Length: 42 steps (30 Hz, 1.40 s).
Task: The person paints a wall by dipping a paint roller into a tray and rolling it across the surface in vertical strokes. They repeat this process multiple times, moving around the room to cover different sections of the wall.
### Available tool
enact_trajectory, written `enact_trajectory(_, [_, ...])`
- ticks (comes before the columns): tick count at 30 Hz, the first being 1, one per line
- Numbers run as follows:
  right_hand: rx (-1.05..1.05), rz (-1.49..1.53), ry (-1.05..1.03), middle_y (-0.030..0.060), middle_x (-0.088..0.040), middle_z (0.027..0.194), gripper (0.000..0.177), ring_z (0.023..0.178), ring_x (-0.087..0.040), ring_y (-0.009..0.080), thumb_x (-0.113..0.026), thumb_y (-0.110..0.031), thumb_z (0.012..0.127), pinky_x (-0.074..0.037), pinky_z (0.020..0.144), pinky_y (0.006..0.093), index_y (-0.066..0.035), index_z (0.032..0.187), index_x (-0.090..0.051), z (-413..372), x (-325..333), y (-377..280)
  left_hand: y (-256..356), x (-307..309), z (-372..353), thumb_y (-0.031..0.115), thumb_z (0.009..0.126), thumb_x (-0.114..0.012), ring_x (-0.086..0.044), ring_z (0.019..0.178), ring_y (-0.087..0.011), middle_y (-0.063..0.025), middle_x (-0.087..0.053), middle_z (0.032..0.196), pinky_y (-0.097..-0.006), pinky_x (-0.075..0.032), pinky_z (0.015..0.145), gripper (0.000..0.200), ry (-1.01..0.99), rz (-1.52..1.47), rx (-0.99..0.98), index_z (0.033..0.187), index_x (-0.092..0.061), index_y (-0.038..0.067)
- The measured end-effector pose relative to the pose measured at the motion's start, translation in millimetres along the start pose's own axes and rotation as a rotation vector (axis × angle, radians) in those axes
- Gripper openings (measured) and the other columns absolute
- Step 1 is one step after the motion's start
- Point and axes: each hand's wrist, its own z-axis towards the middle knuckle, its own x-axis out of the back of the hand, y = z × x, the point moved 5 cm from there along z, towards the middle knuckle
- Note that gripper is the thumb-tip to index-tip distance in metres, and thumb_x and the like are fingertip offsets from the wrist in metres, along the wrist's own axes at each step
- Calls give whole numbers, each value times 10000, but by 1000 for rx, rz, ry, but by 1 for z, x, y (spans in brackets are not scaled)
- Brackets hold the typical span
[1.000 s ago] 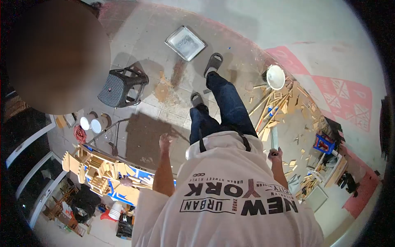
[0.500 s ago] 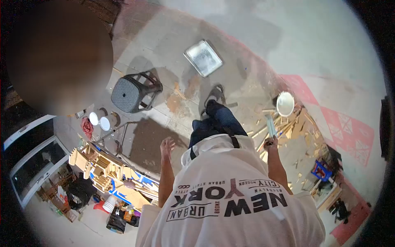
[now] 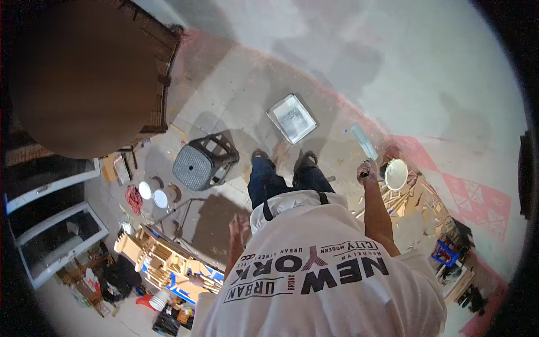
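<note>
My right hand (image 3: 368, 170) is closed round the handle of a plastering trowel (image 3: 364, 141). Its long, flat, pale blade points away from me, over the floor near the wall. My left hand (image 3: 240, 227) hangs low at my side, fingers apart, with nothing in it. On the floor ahead of my feet lies a shallow square tray (image 3: 292, 119), whitish inside. A white bucket (image 3: 396, 174) stands just right of my right hand.
A dark plastic stool (image 3: 193, 167) stands ahead on the left, with two white buckets (image 3: 164, 197) beyond it. Wooden offcuts (image 3: 426, 205) litter the floor at right. A stack of wooden pieces (image 3: 168, 261) is at lower left. A pale wall (image 3: 449, 84) rises ahead and to the right.
My right hand has swung forward with the trowel, from beside my hip to farther out. My feet have moved closer to the tray, and my left hand has dropped back slightly.
</note>
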Motion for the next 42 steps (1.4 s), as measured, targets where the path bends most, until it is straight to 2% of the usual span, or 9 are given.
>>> enact_trajectory(9, [630, -149, 255, -46, -290, 477, 518, 392, -312, 91, -657, -308, 959, -343, 390, 213, -178, 583, -326, -45, -18, 95, 119, 139, 118, 494, 1038, -492, -646, 1071, -279, -137, -670, 1237, -455, -513, 887, 558, -61, 142, 26, 1336, -571, 28])
enact_trajectory(17, [575, 190, 663, -32, -379, 473, 424, 381, -444, 123, -720, -306, 915, -462, 401, 259, -152, 673, -407, -104, 54, 186, 450, 249, 299, 417, 1051, -505, -624, 1153, -301, -140, -643, 1301, -454, -488, 989, 503, -102, 366, -1003, 1372, -553, 33])
enact_trajectory(19, [525, 411, 699, -13, -412, 496, 371, 403, -474, 140, -773, -247, 874, -485, 421, 264, -105, 740, -458, -117, 48, 217, 518, 196, 238, 450, 1054, -496, -632, 1121, -244, -133, -661, 1269, -389, -494, 937, 512, 5, 87, -624, 1342, -570, 33])
enact_trajectory(24, [581, 422, 492, 6, -486, 615, 270, 551, -554, 174, -703, -236, 873, -501, 499, 288, -116, 799, -473, -96, 92, 218, 479, 178, 276, 459, 1042, -515, -634, 1100, -215, -110, -647, 1304, -391, -494, 910, 493, -190, -14, -558, 1328, -582, 62])
enact_trajectory(26, [598, 404, 457, 19, -491, 652, 232, 570, -551, 183, -683, -203, 880, -496, 509, 291, -111, 833, -476, -86, 82, 223, 392, 185, 329, 441, 1032, -538, -648, 1054, -236, -114, -668, 1238, -406, -506, 900, 476, -309, -533, -404, 1319, -594, 65])
enact_trajectory(28, [610, 386, 428, 31, -497, 689, 197, 590, -548, 192, -664, -170, 887, -490, 520, 293, -107, 867, -478, -78, 76, 233, 320, 188, 314, 305, 983, -531, -678, 910, -331, -126, -712, 1021, -478, -541, 816, 348, -215, 350, -583, 1197, -656, 61])
enact_trajectory(30, [687, -377, 405, 15, -441, 609, 272, 524, -504, 167, -674, -254, 911, -474, 496, 297, -118, 839, -449, -82, 49, 242, 247, 177, 267, 321, 991, -525, -678, 906, -316, -119, -710, 1028, -463, -538, 802, 349, -189, 262, -260, 1196, -650, 67])
enact_trajectory(36, [506, 29, 475, -5, -429, 587, 292, 521, -493, 123, -711, -235, 908, -503, 508, 268, -88, 925, -459, -62, -1, 252, 128, 179, 169, 368, 1016, -505, -677, 893, -270, -98, -703, 1047, -420, -527, 760, 357, -168, 90, 128, 1193, -631, 85])
enact_trajectory(42, [282, -300, 566, 18, -420, 468, 603, 388, -426, 184, -429, -681, 927, -393, 372, 330, -200, 563, -417, 5, 8, 192, 146, 199, 182, 415, 1041, -485, -677, 880, -224, -78, -697, 1066, -378, -516, 717, 368, -7, -149, 158, 1189, -613, 103])
